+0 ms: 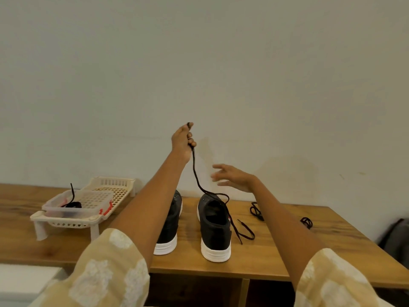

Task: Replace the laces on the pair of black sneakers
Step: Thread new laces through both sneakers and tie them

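Black canvas sneakers with thick white soles (213, 227) stand side by side, heels toward the near edge of the brown wooden desk (276, 258), toes toward the pale wall (199, 63); the left one is half hidden behind the person's left forearm. A long black lace (195, 173) runs from the right sneaker's eyelets up to the left hand (183, 140), raised well above the shoes, whose curled fingers and thumb pinch it near its top end. The lace's other end trails down the right shoe's outer side onto the desk. The right hand (232, 177) hovers just right of the taut lace, fingers spread and relaxed, holding nothing; it looks blurred.

Toward the desk's left edge a cream plastic slatted rack (66, 222) carries a clear plastic tub (88, 208) holding a coiled black lace (72, 203). Near the right back edge lie two bundled black laces (256, 211), apart from each other. Bare wood lies between shoes and rack.
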